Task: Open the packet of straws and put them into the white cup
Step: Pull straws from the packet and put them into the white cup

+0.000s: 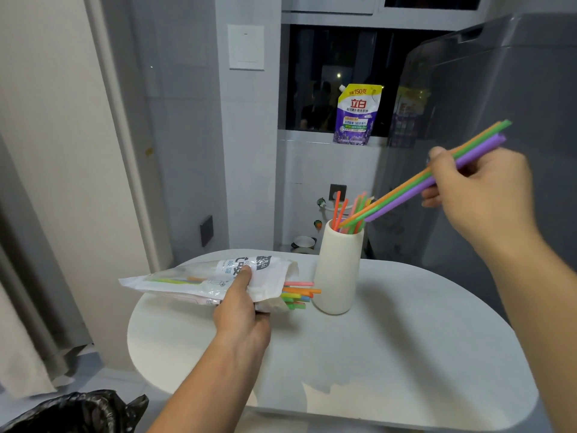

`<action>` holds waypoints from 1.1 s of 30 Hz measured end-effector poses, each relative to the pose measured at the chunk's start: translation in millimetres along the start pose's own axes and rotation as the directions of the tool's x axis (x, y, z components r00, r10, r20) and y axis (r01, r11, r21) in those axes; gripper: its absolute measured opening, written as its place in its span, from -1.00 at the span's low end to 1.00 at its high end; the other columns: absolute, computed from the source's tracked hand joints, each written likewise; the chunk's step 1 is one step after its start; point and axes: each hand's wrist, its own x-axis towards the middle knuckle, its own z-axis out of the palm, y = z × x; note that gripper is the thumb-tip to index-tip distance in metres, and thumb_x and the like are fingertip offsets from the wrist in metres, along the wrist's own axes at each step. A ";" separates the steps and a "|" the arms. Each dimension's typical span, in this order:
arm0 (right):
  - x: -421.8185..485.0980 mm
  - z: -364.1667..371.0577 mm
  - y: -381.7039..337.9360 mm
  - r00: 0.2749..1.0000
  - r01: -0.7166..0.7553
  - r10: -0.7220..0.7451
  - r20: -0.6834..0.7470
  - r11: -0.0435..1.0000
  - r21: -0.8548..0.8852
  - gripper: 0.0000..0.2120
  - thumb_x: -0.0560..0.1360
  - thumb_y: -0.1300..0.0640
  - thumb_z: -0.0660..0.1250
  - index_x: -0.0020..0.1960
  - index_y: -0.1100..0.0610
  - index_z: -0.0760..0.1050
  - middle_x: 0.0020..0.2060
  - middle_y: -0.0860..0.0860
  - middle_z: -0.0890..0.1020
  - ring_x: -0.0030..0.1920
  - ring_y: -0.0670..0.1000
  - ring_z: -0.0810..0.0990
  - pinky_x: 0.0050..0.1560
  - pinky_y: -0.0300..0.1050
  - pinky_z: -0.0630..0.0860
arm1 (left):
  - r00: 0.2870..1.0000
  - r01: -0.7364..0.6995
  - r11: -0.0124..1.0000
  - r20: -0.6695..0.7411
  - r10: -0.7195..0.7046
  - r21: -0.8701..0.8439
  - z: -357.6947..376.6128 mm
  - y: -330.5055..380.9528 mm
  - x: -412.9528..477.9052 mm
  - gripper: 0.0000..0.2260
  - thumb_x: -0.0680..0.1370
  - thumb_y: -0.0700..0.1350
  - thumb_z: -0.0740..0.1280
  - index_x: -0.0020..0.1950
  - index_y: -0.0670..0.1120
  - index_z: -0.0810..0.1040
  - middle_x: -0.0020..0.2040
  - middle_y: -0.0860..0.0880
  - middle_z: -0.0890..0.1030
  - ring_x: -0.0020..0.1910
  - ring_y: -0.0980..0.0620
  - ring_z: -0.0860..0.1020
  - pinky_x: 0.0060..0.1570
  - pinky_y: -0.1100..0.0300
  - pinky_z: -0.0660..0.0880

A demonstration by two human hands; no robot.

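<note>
gripping straw packet (199,278) in left hand (242,317), thumb pressing on top, over round white table (406,354) | pinching three straws (406,191), orange, green, purple, in right hand (477,189), slanting down with tips at white cup (337,270) mouth | standing upright just beside packet's open end, holding more straws (336,209)

The ribbed white cup (337,270) is standing upright, holding several coloured straws (336,210). An orange, green and purple straw bunch (406,192) is slanting down, its lower ends seemingly just inside the rim. The opened straw packet (215,278) is lying sideways just left, straw ends (298,296) poking toward the cup.
</note>
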 end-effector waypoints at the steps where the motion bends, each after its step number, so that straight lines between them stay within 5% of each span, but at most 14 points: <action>1: 2.4 3.9 -0.3 1.000 0.002 -0.001 0.023 1.000 -0.015 -0.74 0.60 -0.01 0.31 -0.19 0.10 0.59 -0.35 0.03 0.68 -0.40 -0.04 0.69 -0.18 -0.01 0.69 | 1.000 -0.001 1.000 -0.001 0.001 0.008 -0.4 0.2 0.5 -0.60 0.59 -0.19 0.46 0.42 -0.14 0.54 0.25 -0.07 0.71 -0.04 0.00 0.71 -0.40 0.19 0.66; 7: 16.7 29.5 0.1 0.989 -0.003 0.016 0.147 0.996 -0.094 -0.72 0.60 0.00 0.31 -0.12 0.19 0.59 -0.31 0.05 0.67 -0.35 -0.04 0.68 -0.24 -0.12 0.63 | 1.000 0.000 0.999 0.005 0.000 0.048 -1.5 -0.8 0.5 -0.60 0.58 -0.18 0.47 0.41 -0.13 0.54 0.24 -0.08 0.71 0.11 -0.07 0.71 -0.26 0.08 0.71; 13: 26.3 51.7 3.8 0.972 0.011 0.026 0.235 0.988 -0.157 -0.73 0.60 -0.02 0.31 -0.08 0.19 0.57 -0.25 0.09 0.66 -0.30 -0.01 0.68 -0.29 -0.20 0.57 | 1.000 -0.002 0.998 0.004 0.002 0.063 -1.8 -1.8 0.7 -0.59 0.57 -0.19 0.47 0.42 -0.14 0.54 0.24 -0.09 0.71 0.04 -0.06 0.72 -0.37 0.12 0.69; 23: 24.4 78.4 35.1 0.924 -0.061 0.151 0.352 0.966 -0.253 -0.64 0.50 -0.11 0.42 -0.12 0.21 0.60 -0.24 0.14 0.70 -0.25 0.10 0.71 -0.11 0.05 0.67 | 1.000 -0.011 0.996 0.012 0.010 0.088 -2.3 -4.6 1.4 -0.60 0.58 -0.19 0.47 0.41 -0.14 0.55 0.24 -0.08 0.72 0.07 -0.06 0.72 -0.18 0.05 0.71; 25: 21.2 79.5 40.6 0.935 -0.092 0.153 0.320 0.976 -0.200 -0.67 0.50 -0.07 0.44 -0.10 0.22 0.61 -0.23 0.14 0.70 -0.26 0.09 0.71 -0.19 -0.05 0.67 | 1.000 -0.011 0.996 0.015 0.010 0.093 -2.9 -4.9 2.6 -0.60 0.57 -0.19 0.47 0.41 -0.14 0.55 0.23 -0.08 0.72 0.07 -0.07 0.72 -0.15 0.01 0.71; 27: 18.6 80.4 44.1 0.949 -0.078 0.122 0.291 0.984 -0.157 -0.67 0.49 -0.05 0.46 0.07 0.20 0.60 -0.18 0.12 0.69 -0.26 0.07 0.70 -0.24 -0.13 0.64 | 1.000 -0.012 0.996 0.016 0.011 0.093 -3.0 -4.8 2.4 -0.60 0.57 -0.19 0.47 0.41 -0.14 0.55 0.24 -0.09 0.72 0.04 -0.07 0.72 -0.18 0.02 0.71; 30: 15.3 82.6 48.5 0.960 -0.033 0.071 0.270 0.989 -0.144 -0.43 0.49 -0.04 0.46 0.43 0.07 0.39 -0.15 0.04 0.64 -0.16 0.06 0.68 -0.04 0.02 0.64 | 1.000 -0.014 0.995 0.019 0.012 0.094 -3.2 -4.9 2.1 -0.59 0.57 -0.19 0.47 0.42 -0.14 0.54 0.24 -0.09 0.71 0.05 -0.07 0.72 -0.17 -0.01 0.70; 33: 10.0 83.5 52.8 0.964 0.094 -0.037 0.264 0.974 -0.208 -0.53 0.58 -0.01 0.36 0.45 0.02 0.39 -0.02 0.05 0.59 -0.05 0.07 0.62 0.04 0.03 0.58 | 1.000 -0.014 0.995 0.023 0.012 0.095 -3.0 -5.2 1.4 -0.59 0.57 -0.19 0.48 0.42 -0.13 0.54 0.24 -0.09 0.71 0.08 -0.08 0.72 -0.13 -0.04 0.70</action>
